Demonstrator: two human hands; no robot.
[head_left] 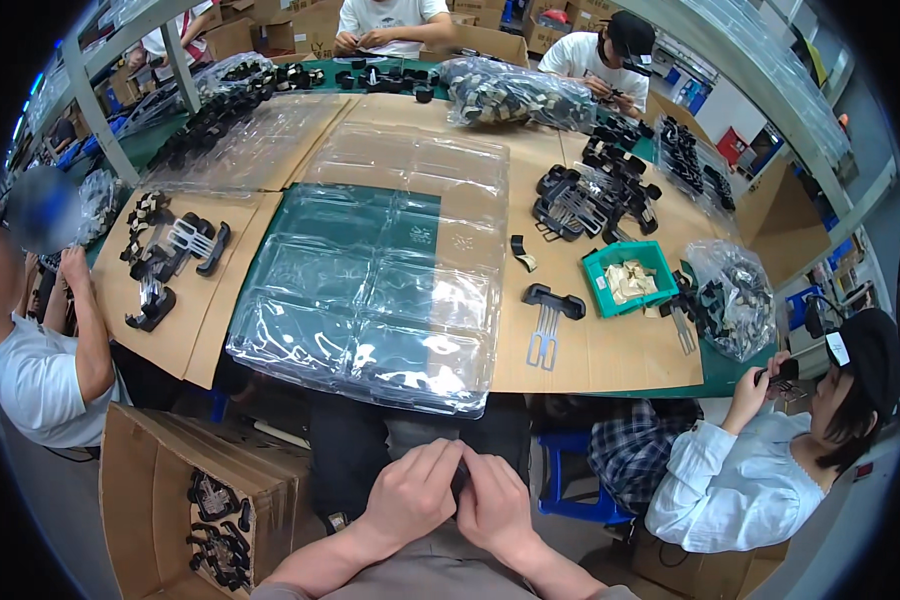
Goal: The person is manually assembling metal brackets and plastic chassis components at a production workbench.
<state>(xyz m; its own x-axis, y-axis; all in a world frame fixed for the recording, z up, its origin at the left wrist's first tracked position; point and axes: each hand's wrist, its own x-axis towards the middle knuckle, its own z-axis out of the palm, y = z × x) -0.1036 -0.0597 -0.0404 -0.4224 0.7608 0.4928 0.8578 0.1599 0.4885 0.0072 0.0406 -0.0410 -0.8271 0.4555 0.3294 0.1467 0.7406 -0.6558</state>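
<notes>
My left hand (pixel 410 492) and my right hand (pixel 496 500) meet above my lap, just off the table's front edge. Fingers of both are closed around a small black piece (pixel 460 478); only a dark sliver of it shows between them, so its shape is hidden. Directly ahead, a clear plastic blister tray (pixel 370 285) with wide shallow compartments lies on the table. To its right rests a black plastic part with a metal fork-like bracket (pixel 545 325). A small curved black piece with a pale patch (pixel 522 254) lies beyond it.
A green bin (pixel 595 283) holds cream-coloured pieces. Black parts are heaped behind it (pixel 595 195), and a bag of parts (pixel 735 300) is at right. A cardboard box (pixel 135 500) with black parts stands at lower left. Co-workers sit around the table; a blue stool (pixel 570 490) is nearby.
</notes>
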